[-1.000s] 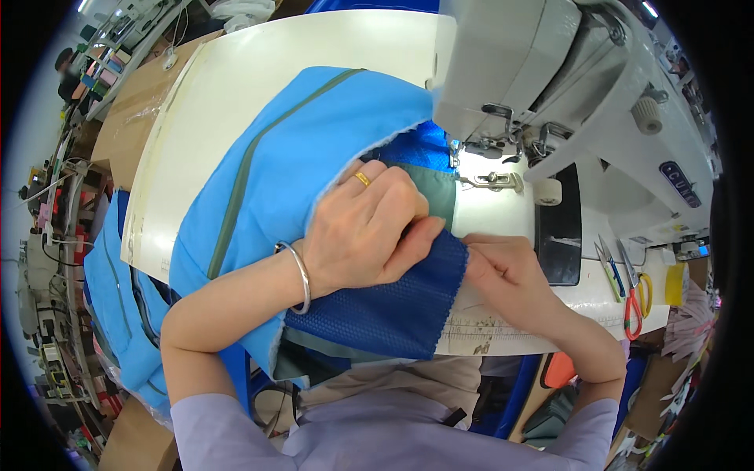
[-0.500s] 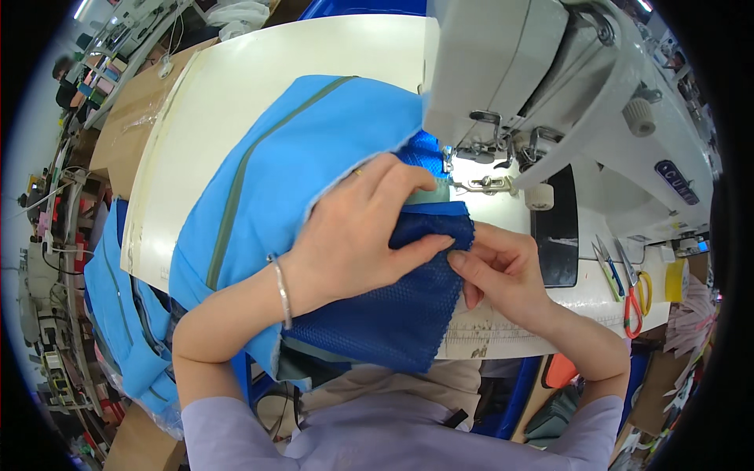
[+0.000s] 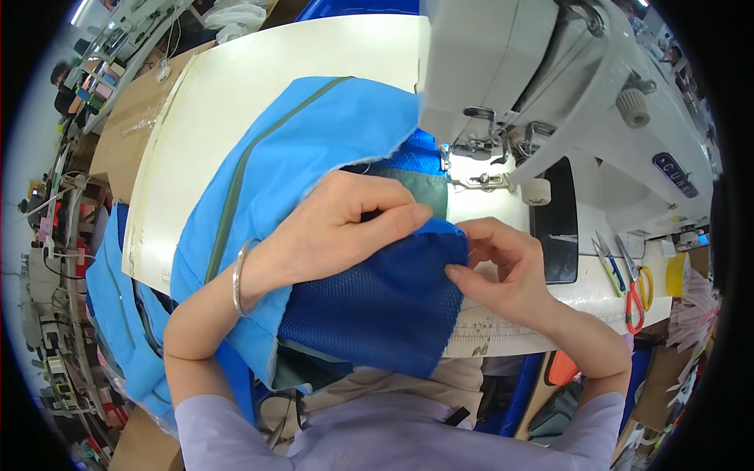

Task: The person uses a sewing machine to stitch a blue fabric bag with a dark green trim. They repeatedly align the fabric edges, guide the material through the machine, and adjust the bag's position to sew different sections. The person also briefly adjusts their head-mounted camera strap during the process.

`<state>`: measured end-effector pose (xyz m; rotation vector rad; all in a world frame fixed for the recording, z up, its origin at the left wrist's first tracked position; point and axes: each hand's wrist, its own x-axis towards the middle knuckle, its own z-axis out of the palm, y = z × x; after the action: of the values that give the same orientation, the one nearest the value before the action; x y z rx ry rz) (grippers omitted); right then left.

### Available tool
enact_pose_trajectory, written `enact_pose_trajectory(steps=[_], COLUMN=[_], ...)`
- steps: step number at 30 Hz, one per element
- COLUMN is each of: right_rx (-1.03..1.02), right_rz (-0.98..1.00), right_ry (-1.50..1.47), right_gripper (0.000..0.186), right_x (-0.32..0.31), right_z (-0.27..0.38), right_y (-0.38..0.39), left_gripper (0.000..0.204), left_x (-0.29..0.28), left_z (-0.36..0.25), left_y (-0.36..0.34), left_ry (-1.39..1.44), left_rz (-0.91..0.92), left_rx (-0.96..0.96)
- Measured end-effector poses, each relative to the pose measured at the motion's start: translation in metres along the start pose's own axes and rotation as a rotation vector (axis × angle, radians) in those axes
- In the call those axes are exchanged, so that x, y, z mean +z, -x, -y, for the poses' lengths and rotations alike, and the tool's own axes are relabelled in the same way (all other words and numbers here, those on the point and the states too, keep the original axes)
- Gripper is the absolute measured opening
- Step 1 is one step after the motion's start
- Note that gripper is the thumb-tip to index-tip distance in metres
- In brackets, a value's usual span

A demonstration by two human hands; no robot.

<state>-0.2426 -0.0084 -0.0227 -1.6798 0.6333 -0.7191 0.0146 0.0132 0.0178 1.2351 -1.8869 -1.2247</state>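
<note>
A broad, cream-white table (image 3: 338,55) with a curved edge fills the middle of the view, seen from above. At its upper right stands a large, off-white metal sewing machine (image 3: 487,63), its needle area brightly lit.

Left of the machine, a big sheet of light-blue cloth with a narrow olive-green strip (image 3: 314,118) curves across the table. In front of it, between the person's two hands, lies a dark-blue, textured mesh fabric panel (image 3: 369,306), its lower edge hanging at the table's near side toward the lap. Farther left, beyond the table, is a heaped bundle of light-blue cloth (image 3: 118,290).

The left hand (image 3: 338,231) reaches over the light-blue cloth; its thumb presses the panel's upper edge while the other fingers curl behind, gripping it, tips hidden. The right hand (image 3: 506,267) pinches the panel's right edge near the upper corner, thumb in front.

Just under the needle area, a patch of grey-green fabric (image 3: 428,192) shows beside the left hand. To the right on the table lie red-handled metal scissors (image 3: 634,306), near a small yellow roll (image 3: 677,275). A thin silver bangle (image 3: 237,282) circles the left wrist.
</note>
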Motion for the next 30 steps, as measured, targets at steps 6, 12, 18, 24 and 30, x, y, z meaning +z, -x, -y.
enact_pose_trajectory(steps=[6,12,18,24,30], right_rx=[-0.212,-0.227,-0.102,0.184,0.170], right_rz=[0.006,-0.063,-0.052,-0.042,-0.033], right_ry=[-0.088,0.044,-0.015,-0.332,-0.401], right_gripper=[0.024,0.021,0.019,0.020,0.026], right_x=[-0.004,-0.002,-0.002,-0.011,-0.007], right_z=[-0.008,-0.001,0.003,0.000,-0.001], right_y=[0.000,0.002,0.001,-0.004,-0.005], left_gripper=[0.037,0.036,0.025,0.015,0.013], left_x=[-0.010,0.002,0.007,0.021,0.030], left_z=[-0.026,-0.013,-0.014,-0.023,-0.020], left_y=[-0.015,-0.022,-0.020,-0.009,-0.004], left_ry=[0.131,0.252,0.099,-0.213,-0.371], left_rz=[0.361,0.492,0.372,-0.122,-0.214], left_rx=[-0.111,-0.174,-0.146,0.223,0.198])
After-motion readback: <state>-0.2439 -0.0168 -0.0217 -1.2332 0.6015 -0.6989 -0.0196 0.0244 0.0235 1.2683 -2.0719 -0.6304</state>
